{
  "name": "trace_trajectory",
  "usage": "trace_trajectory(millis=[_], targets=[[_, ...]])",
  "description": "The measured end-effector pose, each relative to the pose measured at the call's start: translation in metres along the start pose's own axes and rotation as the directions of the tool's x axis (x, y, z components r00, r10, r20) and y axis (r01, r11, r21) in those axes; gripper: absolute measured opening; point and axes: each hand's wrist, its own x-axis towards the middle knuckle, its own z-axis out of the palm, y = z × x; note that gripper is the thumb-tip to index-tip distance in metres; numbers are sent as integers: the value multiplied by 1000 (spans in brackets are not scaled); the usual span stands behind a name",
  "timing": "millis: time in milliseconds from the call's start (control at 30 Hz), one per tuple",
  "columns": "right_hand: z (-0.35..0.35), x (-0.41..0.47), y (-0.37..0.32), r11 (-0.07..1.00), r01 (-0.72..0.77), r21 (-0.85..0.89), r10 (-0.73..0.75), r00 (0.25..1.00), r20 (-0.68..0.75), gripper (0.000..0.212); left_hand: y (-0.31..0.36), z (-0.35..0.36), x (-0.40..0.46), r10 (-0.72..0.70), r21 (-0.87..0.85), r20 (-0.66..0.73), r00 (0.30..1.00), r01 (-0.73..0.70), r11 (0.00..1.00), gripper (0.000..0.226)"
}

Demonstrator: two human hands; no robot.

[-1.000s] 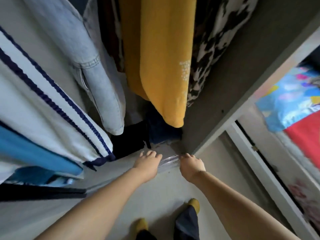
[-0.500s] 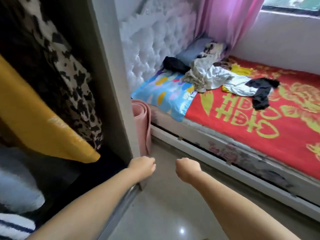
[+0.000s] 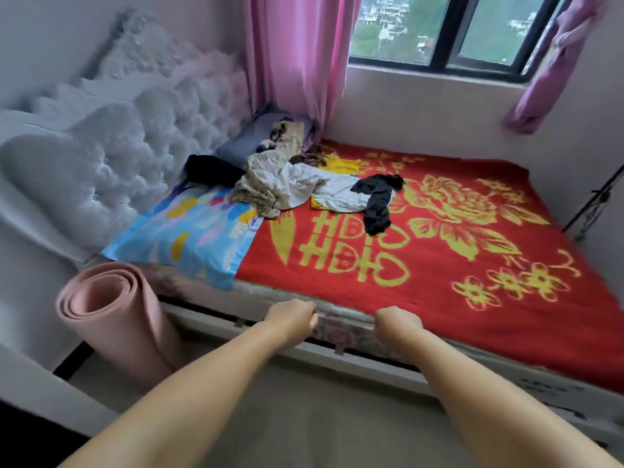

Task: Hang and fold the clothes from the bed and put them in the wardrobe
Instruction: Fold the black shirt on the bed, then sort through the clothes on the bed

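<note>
**roomie_q:** ok what's around the bed, going left to right?

**laundrylurker:** Furthest left of the bed is a pink foam mat rolled into a tube, standing on end on the floor right by the bed's near corner. Behind it, the white button-tufted padded headboard runs along the bed's left end. On the bed just beside the headboard there's a light blue pillow with coloured ovals, and a grey-blue pillow further back in the corner.

**roomie_q:** and the clothes?

**laundrylurker:** All still on the bed, heaped in the back-left part. A black crumpled garment sits on the pillows, touching the pile. Then a rumpled beige and white heap of clothes, with a yellow garment poking out from under it. On the right edge of the heap a black top trails onto the red blanket with gold flowers and characters that covers the rest of the bed.

**roomie_q:** hands?

**laundrylurker:** Both held out over the bed's near edge, side by side but apart. The left hand and right hand are each curled into a fist with nothing in them, well short of the clothes.

**roomie_q:** behind the bed?

**laundrylurker:** Pink curtain hanging at the back-left corner, dark-framed window above the far side.
</note>
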Motion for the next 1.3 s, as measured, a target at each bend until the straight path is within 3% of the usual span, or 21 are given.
trace_trajectory(millis=[300,600,800,900,1067,1300], targets=[[-25,86,50,1000,-8,12,8,1000,-12,25,14,-25,130,42,69,69,997,-46,997,31],[-86,195,122,953,-211,217,228,972,-57,27,34,-85,299,190,94,26,981,-192,977,31],[-85,247,136,938,-226,264,233,972,4,20,43,-77,379,210,150,116,971,-226,963,31],[-86,272,161,926,-258,277,258,965,34,27,53,-68,413,224,125,140,964,-242,962,32],[-97,329,224,937,-256,238,242,966,87,31,80,-56,479,171,102,152,974,-187,977,32],[-113,419,304,973,-142,184,123,986,113,29,126,-36,552,66,7,129,990,-67,998,27]])
